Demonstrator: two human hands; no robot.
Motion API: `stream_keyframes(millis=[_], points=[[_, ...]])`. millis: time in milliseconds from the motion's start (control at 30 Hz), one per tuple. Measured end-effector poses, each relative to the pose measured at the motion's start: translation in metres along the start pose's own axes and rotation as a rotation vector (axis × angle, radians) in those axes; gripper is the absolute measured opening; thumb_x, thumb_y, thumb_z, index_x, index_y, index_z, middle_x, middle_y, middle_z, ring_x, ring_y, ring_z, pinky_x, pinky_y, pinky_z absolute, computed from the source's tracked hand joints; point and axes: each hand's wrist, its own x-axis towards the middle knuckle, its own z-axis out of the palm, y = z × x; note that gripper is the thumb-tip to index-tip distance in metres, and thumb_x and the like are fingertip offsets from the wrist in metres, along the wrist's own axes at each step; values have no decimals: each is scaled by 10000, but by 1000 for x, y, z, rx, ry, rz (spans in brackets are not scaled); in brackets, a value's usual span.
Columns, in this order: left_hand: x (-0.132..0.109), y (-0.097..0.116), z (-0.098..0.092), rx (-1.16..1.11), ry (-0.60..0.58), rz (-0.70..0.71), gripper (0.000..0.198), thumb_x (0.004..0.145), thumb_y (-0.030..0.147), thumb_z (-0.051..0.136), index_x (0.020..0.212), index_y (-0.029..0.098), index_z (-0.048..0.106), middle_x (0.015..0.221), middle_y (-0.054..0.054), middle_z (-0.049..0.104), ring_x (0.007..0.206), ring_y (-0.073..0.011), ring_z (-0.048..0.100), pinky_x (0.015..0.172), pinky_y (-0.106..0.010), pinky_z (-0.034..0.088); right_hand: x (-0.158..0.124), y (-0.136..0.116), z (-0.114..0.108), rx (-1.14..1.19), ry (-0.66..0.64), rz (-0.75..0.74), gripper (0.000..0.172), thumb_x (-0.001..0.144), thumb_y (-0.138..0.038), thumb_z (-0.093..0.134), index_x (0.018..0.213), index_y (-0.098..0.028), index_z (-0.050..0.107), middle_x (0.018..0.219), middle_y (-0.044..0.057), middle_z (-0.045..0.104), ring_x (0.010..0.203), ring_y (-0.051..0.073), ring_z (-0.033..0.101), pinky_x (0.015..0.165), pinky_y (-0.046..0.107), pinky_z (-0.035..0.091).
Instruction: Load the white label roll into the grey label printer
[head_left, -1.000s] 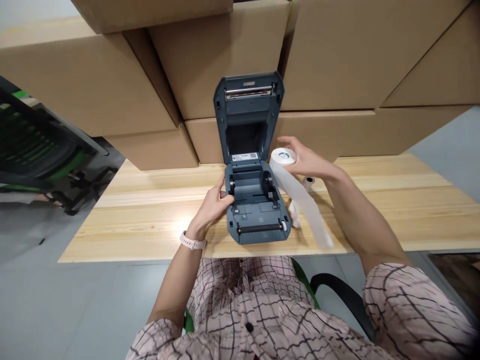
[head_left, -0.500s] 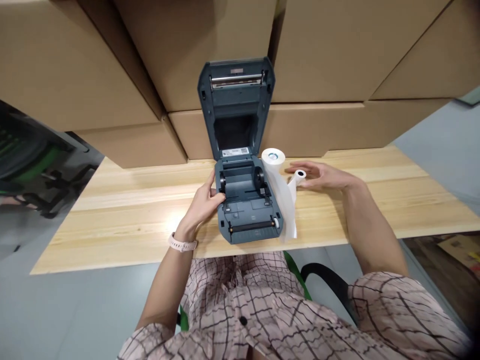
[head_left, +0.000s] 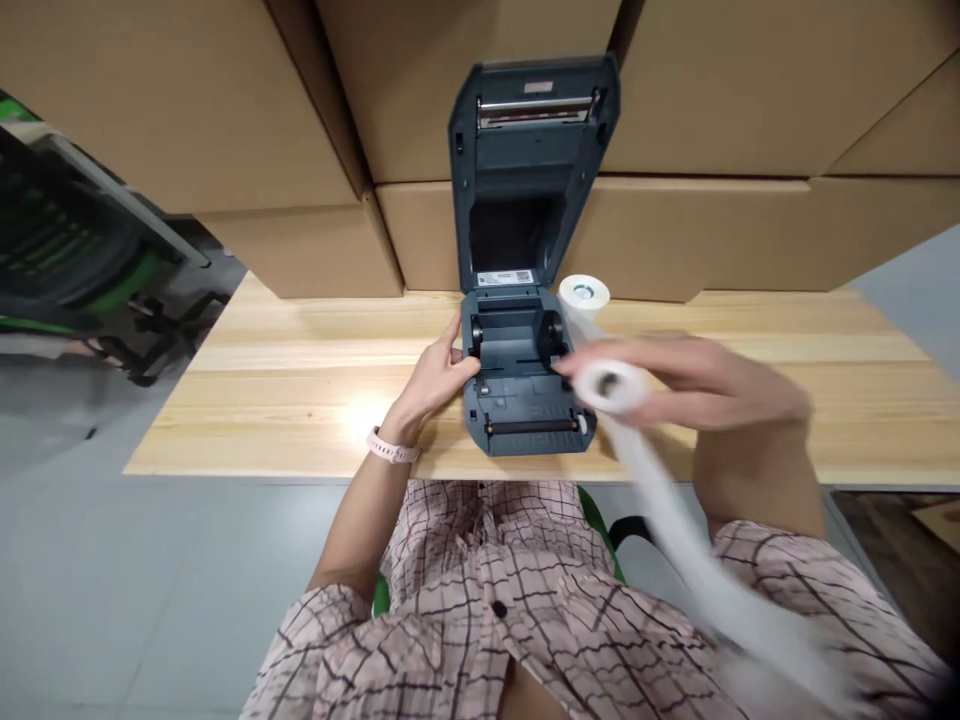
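A dark grey label printer (head_left: 529, 385) stands on the wooden table (head_left: 285, 400) with its lid (head_left: 534, 165) raised and its paper bay bare. My left hand (head_left: 439, 380) rests against the printer's left side, fingers curled on the edge. My right hand (head_left: 697, 385), blurred by motion, is shut on a small white paper roll (head_left: 611, 385) in front of the printer's right side. A long white strip (head_left: 697, 560) trails from it down toward my lap. A larger white roll (head_left: 584, 294) stands upright on the table just right of the printer.
Stacked cardboard boxes (head_left: 187, 120) line the back of the table behind the printer. A dark chair with green parts (head_left: 82, 270) is on the floor at the left. A green chair seat (head_left: 600, 520) shows beneath me.
My right hand has picked the small roll off the table and brought it toward me, its paper strip now trailing down. The larger roll was set down upright earlier. My left hand stayed put.
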Motion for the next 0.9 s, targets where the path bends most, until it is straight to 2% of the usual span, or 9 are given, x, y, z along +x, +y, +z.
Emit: stream_keyframes(millis=[100, 233, 333, 433, 500, 567, 633, 733, 900], points=[[0, -1, 0, 22, -14, 14, 955, 768, 217, 623, 1696, 162, 401, 551, 106, 450, 486, -106, 349, 507, -265, 234, 43, -12, 31, -105, -89, -68, 581, 1077, -650, 511, 1542, -319, 617, 1423, 94, 742, 1299, 340, 686, 1093, 523, 543], [1, -4, -2, 73, -22, 34, 956, 781, 233, 613, 1705, 167, 381, 562, 104, 453, 506, -115, 371, 509, -262, 236, 62, -8, 54, -357, -159, -113, 574, 1137, -582, 381, 1542, -243, 607, 1155, 133, 769, 1093, 341, 715, 974, 523, 556], [1, -6, -3, 85, -17, 33, 943, 791, 248, 620, 1700, 161, 385, 559, 106, 450, 510, -119, 371, 515, -263, 243, 55, -2, 60, -410, -142, -150, 571, 1147, -560, 380, 1601, -253, 540, 1184, 137, 751, 1071, 325, 699, 952, 515, 569], [1, -6, -2, 63, -14, 44, 919, 791, 241, 626, 1682, 162, 416, 554, 102, 452, 502, -120, 376, 520, -273, 245, 46, -4, 63, -407, -37, -207, 593, 1139, -530, 437, 1672, -272, 425, 1574, 172, 595, 1369, 353, 597, 1103, 566, 541], [1, -5, -1, 56, -11, 48, 909, 790, 237, 623, 1676, 165, 429, 556, 101, 447, 501, -121, 375, 520, -278, 244, 41, -9, 66, -436, 61, -226, 600, 1124, -499, 496, 1667, -255, 421, 1713, 183, 454, 1505, 380, 481, 1193, 624, 483], [0, -3, -1, 60, -5, 46, 906, 790, 236, 625, 1673, 160, 437, 556, 100, 448, 504, -125, 376, 522, -282, 252, 34, -15, 69, -460, 128, -251, 482, 1118, -425, 536, 1562, -238, 543, 1649, 181, 534, 1466, 379, 511, 1170, 632, 503], [0, -3, 0, 64, 1, 45, 907, 784, 230, 632, 1669, 155, 446, 553, 99, 463, 506, -129, 385, 528, -285, 272, 24, -23, 73, -468, 142, -310, 294, 1118, -292, 538, 1368, -219, 673, 1431, 152, 707, 1300, 331, 631, 1048, 547, 591], [0, -2, -1, 61, 9, 51, 900, 787, 223, 642, 1666, 164, 457, 551, 99, 483, 501, -128, 390, 541, -290, 296, 6, -37, 82, -513, 171, -394, 240, 1094, -115, 514, 1217, -162, 715, 1198, 129, 807, 1110, 268, 733, 917, 435, 641], [-1, -2, -1, 82, 3, 54, 866, 857, 322, 708, 1672, 186, 452, 542, 94, 474, 498, -129, 379, 539, -291, 275, -20, -57, 99, -661, 217, -312, 307, 1116, -268, 585, 1360, -91, 648, 1421, 181, 755, 1295, 298, 735, 1119, 488, 598]])
